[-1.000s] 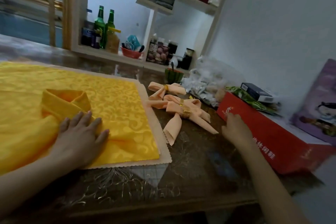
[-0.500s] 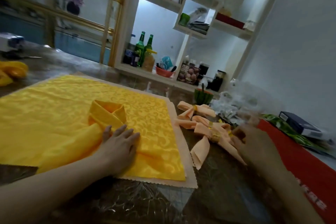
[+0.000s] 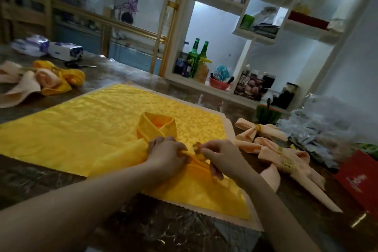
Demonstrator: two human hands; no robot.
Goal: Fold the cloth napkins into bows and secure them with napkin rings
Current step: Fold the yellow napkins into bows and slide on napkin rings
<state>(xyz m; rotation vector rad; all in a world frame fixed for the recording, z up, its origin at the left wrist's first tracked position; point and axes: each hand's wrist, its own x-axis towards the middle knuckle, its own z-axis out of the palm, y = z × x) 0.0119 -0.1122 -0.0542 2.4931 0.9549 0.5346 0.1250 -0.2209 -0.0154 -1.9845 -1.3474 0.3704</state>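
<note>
A folded yellow napkin [image 3: 157, 129] lies crossed into a loop on a large yellow patterned cloth [image 3: 86, 125]. My left hand [image 3: 166, 152] pinches the gathered middle of the napkin. Close beside it, my right hand [image 3: 219, 154] pinches a small gold napkin ring [image 3: 197, 147] at the napkin's gathered end. Two finished peach bows with gold rings, one [image 3: 259, 130] behind the other [image 3: 286, 161], lie to the right of the cloth.
A red box [image 3: 360, 182] stands at the right edge, clear plastic bags [image 3: 323, 133] behind it. Peach and yellow napkins [image 3: 47, 80] sit far left, with scissors [image 3: 79, 65] and tissue packs [image 3: 49, 48]. A white shelf unit [image 3: 225, 80] with bottles stands behind the table.
My right hand came from the red box side to the yellow napkin, now holding a gold ring. My left hand went from lying flat on the napkin to pinching its middle.
</note>
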